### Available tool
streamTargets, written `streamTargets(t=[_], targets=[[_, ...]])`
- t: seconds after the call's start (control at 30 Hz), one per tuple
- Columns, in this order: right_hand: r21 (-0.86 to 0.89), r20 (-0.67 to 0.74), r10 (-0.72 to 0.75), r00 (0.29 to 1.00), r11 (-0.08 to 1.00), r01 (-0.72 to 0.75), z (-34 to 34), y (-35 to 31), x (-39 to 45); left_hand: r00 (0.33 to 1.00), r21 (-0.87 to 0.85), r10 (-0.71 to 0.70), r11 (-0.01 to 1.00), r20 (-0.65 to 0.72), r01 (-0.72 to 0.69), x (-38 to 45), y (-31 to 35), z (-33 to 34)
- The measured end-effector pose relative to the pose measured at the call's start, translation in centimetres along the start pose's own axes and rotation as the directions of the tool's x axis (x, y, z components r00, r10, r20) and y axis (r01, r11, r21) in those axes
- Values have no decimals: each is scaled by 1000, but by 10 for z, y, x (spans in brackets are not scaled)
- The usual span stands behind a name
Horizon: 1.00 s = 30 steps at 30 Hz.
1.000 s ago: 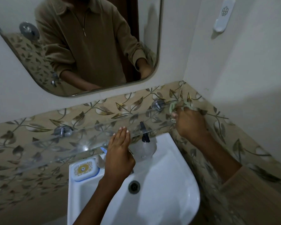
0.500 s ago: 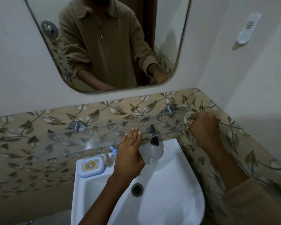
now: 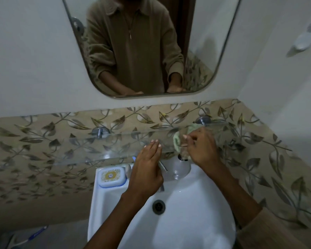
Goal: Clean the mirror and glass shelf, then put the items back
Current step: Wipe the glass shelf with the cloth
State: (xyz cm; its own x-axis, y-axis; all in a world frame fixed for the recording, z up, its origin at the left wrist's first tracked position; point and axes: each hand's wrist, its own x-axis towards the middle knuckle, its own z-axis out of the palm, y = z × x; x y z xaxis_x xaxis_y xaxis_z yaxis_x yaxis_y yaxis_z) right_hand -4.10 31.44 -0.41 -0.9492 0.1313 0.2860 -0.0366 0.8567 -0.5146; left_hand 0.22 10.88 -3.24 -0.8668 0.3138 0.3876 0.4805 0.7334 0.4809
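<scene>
The right hand (image 3: 200,150), fingers clamped on the green cloth (image 3: 180,139), has shifted leftward along the glass shelf (image 3: 101,148) from its right end. The left hand (image 3: 147,169), fingers straight and together, stays at the shelf's front edge. Below sits a white sink (image 3: 196,221); above, the mirror (image 3: 205,51); behind, leaf-patterned tile (image 3: 43,133).

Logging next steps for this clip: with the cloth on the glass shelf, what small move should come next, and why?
Probably draw the right hand and its green cloth leftward along the glass shelf. The cloth sits near the shelf's right end, leaving most of its length to the left. The left hand, fingers flat at the front edge, seems to steady it.
</scene>
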Motion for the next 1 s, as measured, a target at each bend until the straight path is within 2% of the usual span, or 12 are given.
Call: streamTargets(t=[0.07, 0.13, 0.27, 0.43, 0.5, 0.57, 0.63, 0.7, 0.77, 0.83, 0.9, 1.0], targets=[[-133, -5, 132, 991, 982, -132, 6, -3, 9, 998, 17, -43, 999, -48, 43, -13, -15, -12], [-156, 43, 137, 990, 979, -129, 16, -15, 12, 991, 47, -90, 994, -94, 95, -28, -33, -24], [-135, 109, -80, 991, 986, 95, 48, -59, 0, 966, 108, -152, 978, -208, 177, -49, -60, -43], [-52, 227, -303, 925, 945, 323, 78, -118, -46, 949, 97, -158, 977, -273, 191, -66, -80, -53], [-77, 165, -325, 931, 937, 340, 68, -115, -55, 953, 106, -136, 980, -269, 170, -67, -83, -51], [-97, 32, -256, 966, 961, 258, 53, -90, -52, 952, 105, -143, 979, -270, 177, -66, -84, -49], [-24, 11, -58, 998, 998, 58, 33, -61, -41, 952, 101, -155, 977, -265, 188, -67, -84, -48], [52, 25, 106, 994, 993, -107, 20, -34, -22, 952, 103, -156, 977, -265, 189, -66, -82, -48], [74, -12, 214, 977, 974, -212, 18, -20, 0, 948, 94, -165, 976, -273, 197, -65, -80, -48], [-21, -24, 237, 971, 971, -237, 31, -28, 9, 947, 87, -172, 976, -273, 202, -64, -78, -50], [-204, -35, 160, 987, 965, -164, 51, -55, 1, 948, 88, -189, 972, -257, 218, -64, -76, -52], [-231, 86, -70, 994, 969, 88, 76, -96, -21, 953, 81, -194, 973, -234, 218, -64, -74, -55]])
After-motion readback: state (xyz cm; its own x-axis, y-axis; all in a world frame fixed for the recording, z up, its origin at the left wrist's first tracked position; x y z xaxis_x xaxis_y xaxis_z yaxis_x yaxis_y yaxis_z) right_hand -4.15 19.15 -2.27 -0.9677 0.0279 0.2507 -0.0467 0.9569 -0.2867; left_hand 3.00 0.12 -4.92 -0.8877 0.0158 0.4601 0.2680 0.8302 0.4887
